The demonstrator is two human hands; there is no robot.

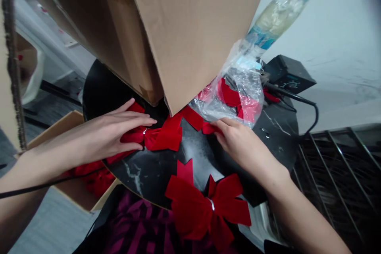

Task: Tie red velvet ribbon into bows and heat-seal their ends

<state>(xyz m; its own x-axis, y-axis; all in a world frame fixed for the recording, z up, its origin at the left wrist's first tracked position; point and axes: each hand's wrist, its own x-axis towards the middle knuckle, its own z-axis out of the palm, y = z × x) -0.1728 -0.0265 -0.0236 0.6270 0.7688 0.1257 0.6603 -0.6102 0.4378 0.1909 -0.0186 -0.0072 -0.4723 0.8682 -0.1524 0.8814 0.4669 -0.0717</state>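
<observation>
I have the left hand (104, 135) pressed open on a red velvet bow (162, 138) on the black marble tabletop (143, 170), and the right hand (239, 145) pinching its ribbon tail (210, 128). A second bow (208, 206) hangs over the near edge; a plastic bag of red bows (238, 95) lies at the far edge.

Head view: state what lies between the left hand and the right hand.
A red velvet bow lies between the left hand and the right hand, its tail stretching across the black marble tabletop to the right hand's fingers. The head view shows this.
</observation>
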